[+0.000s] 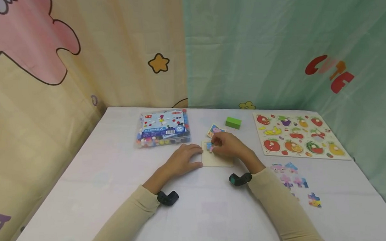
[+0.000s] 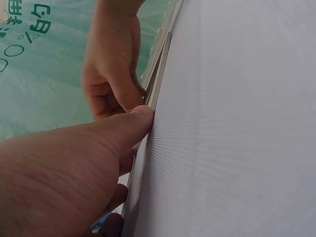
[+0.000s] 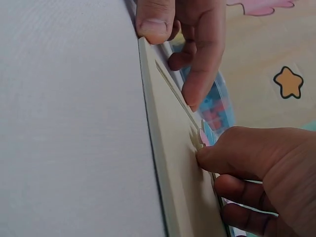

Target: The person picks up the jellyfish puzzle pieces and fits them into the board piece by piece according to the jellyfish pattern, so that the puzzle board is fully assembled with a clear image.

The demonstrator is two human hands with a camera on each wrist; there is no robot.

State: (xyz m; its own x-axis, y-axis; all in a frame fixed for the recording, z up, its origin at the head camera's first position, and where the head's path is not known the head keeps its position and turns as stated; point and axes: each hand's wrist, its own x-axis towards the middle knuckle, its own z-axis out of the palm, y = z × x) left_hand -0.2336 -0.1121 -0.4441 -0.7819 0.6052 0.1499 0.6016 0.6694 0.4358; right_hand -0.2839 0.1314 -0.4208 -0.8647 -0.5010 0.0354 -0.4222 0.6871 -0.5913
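Two hands at work over a wooden board (image 1: pixel 220 161), which is lying just below the centre of the head view on a white table (image 1: pixel 190 220). The right hand (image 1: pixel 229 144) is pinching a puzzle piece (image 1: pixel 209 147) between thumb and fingers at the board's upper left. The left hand (image 1: pixel 182 159), thumb and fingers spread apart, is touching the board's left edge. Loose puzzle pieces (image 1: pixel 299 182) are lying at lower right, below a fruit board (image 1: pixel 291 142). A picture card (image 1: pixel 211 131) and a green block (image 1: pixel 233 123) are lying above the wooden board; a clear plastic box (image 1: pixel 163 130) is standing left of them.
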